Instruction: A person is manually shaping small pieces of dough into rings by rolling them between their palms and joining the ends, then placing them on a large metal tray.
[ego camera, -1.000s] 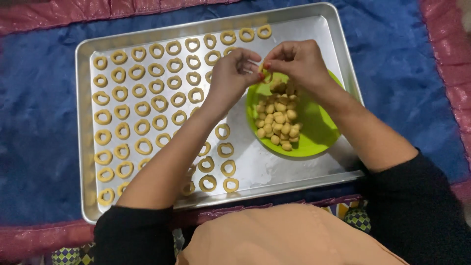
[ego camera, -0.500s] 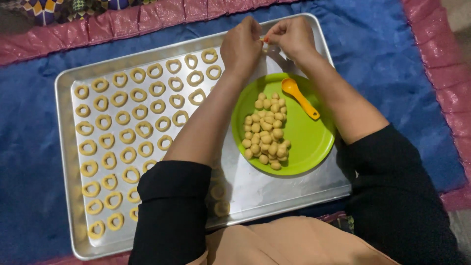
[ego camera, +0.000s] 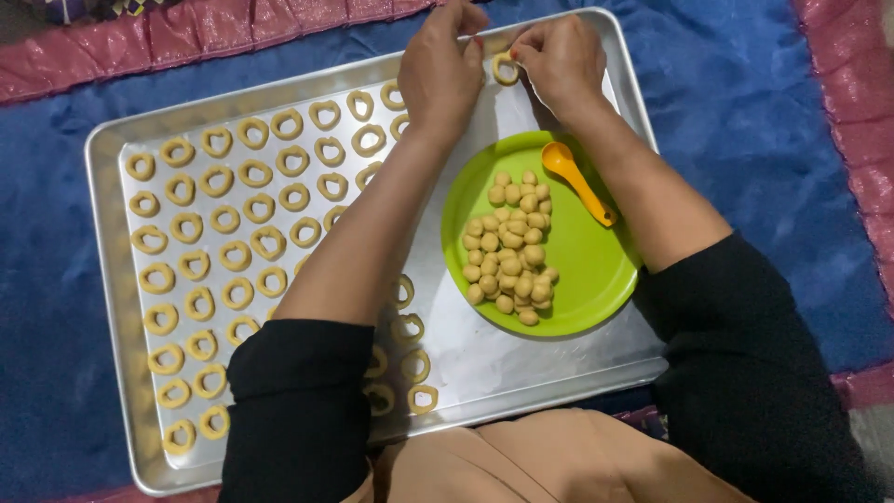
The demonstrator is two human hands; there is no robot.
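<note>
Dough ring [ego camera: 505, 67] sits at the tray's [ego camera: 112, 279] far edge, pinched between my left hand [ego camera: 438, 70] and right hand [ego camera: 559, 61] (both grasping it). Squeeze too hard and I reckon it squashes or tears.

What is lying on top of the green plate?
On the green plate lie a heap of small dough balls and an orange spoon. The right forearm covers the plate's right edge, so anything there is hidden.
</note>
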